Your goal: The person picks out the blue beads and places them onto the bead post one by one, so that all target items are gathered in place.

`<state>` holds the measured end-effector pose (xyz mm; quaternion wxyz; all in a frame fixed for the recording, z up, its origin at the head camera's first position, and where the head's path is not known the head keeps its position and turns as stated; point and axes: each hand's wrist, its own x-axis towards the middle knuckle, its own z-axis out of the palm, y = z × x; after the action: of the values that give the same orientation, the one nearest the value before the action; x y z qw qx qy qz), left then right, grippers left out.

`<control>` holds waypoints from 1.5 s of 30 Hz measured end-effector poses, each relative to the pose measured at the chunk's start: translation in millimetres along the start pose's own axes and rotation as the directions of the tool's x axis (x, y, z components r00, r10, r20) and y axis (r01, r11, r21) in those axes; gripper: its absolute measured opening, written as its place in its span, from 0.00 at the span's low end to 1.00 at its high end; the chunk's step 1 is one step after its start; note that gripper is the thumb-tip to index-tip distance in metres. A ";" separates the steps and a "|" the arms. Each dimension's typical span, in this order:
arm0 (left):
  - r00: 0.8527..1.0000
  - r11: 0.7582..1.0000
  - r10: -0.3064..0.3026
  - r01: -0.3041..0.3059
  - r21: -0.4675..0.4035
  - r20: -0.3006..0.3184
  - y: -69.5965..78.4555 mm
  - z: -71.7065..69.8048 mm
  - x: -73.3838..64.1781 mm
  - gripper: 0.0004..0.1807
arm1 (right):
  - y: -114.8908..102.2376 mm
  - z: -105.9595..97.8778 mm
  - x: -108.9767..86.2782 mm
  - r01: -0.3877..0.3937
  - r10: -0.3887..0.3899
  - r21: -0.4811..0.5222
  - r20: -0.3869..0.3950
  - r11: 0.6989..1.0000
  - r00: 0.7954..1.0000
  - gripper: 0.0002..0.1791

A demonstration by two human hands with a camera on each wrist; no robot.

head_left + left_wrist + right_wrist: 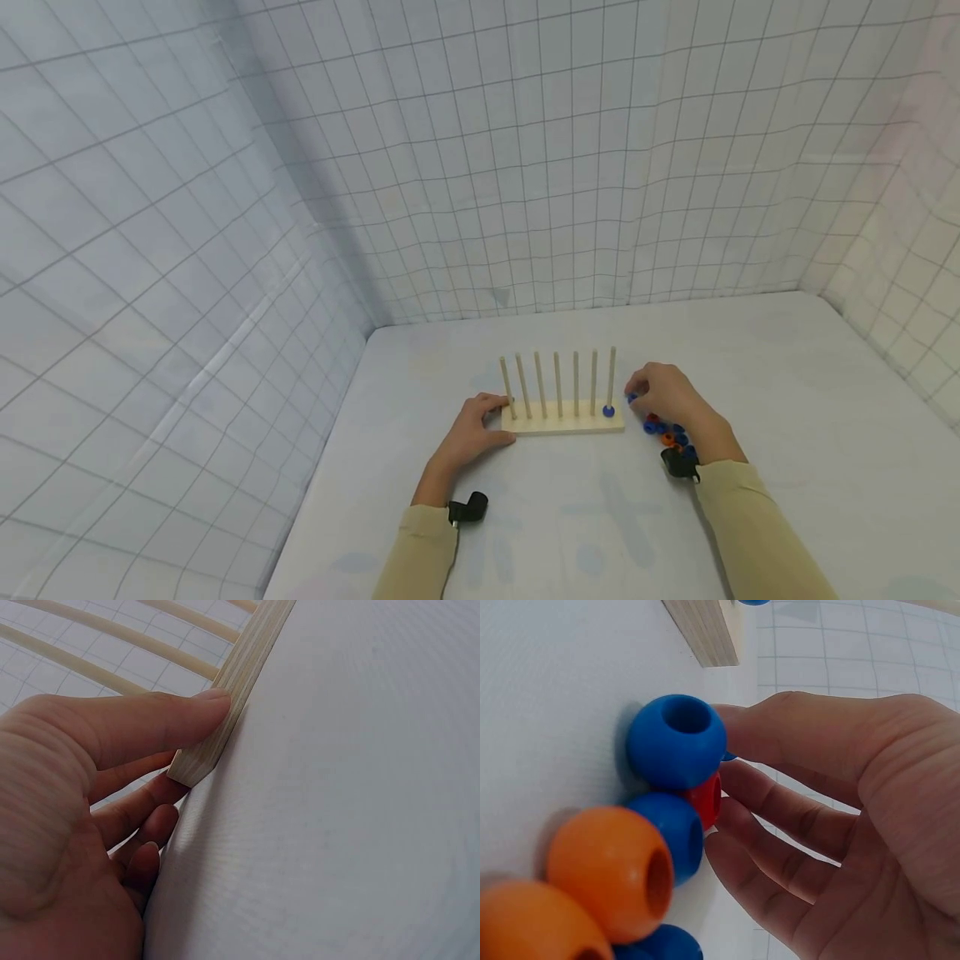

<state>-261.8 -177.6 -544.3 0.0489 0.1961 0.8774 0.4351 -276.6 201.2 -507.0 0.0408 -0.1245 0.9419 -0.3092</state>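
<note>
Loose beads (pixel 667 438) lie right of the pegged rack (pixel 562 427).

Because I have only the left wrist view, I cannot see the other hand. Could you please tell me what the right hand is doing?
Observer: In the head view, the right hand pinches a blue bead just off the right end of the wooden board.
Operator: Thank you. Is there some bead on the rightmost peg?
Observer: Yes, another blue bead sits at the foot of the rightmost peg.
Operator: And which colours lie loose near the right hand?
Observer: The right wrist view shows orange beads, a red bead and more blue beads.
</note>
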 end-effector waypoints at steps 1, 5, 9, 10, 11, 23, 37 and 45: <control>1.000 1.000 0.002 -0.002 0.002 0.000 -0.1 -0.1 -0.1 0.35 | -0.2 -0.3 -0.1 -0.001 0.001 -0.004 0.002 1.000 1.000 0.10; 1.000 1.000 0.004 -0.004 0.001 -0.002 0.8 -0.5 -0.1 0.35 | -1.0 -3.4 -1.4 0.001 -0.001 -0.015 0.012 1.000 1.000 0.10; 1.000 1.000 0.002 -0.002 -0.002 -0.007 2.5 -0.4 -0.4 0.35 | -1.2 -6.2 -1.5 0.003 -0.003 -0.016 0.020 1.000 1.000 0.10; 1.000 1.000 -0.002 0.002 -0.003 -0.008 3.0 -0.4 -0.7 0.35 | -1.3 -6.6 -1.3 0.000 0.000 -0.015 0.021 1.000 1.000 0.10; 1.000 1.000 -0.005 0.005 -0.002 -0.008 3.3 -0.3 -0.9 0.35 | -1.4 -7.1 -1.5 0.001 -0.001 -0.017 0.024 1.000 1.000 0.10; 1.000 1.000 -0.021 0.021 0.012 -0.011 3.8 0.3 -1.0 0.35 | -9.3 -13.6 -5.4 -0.018 0.016 -0.042 -0.045 0.999 0.999 0.12; 1.000 1.000 -0.016 0.016 0.006 -0.006 2.3 0.4 -0.8 0.35 | -21.8 -24.0 -12.2 0.041 -0.045 -0.032 -0.136 0.999 0.990 0.12; 1.000 1.000 -0.009 0.009 0.005 -0.008 1.6 0.3 -0.3 0.35 | -28.8 -31.2 -16.2 0.065 -0.068 -0.024 -0.176 0.998 0.982 0.11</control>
<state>-260.9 -176.6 -543.2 0.0470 0.1906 0.8795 0.4336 -259.8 200.9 -464.8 -0.0545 -0.1284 0.9399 -0.3116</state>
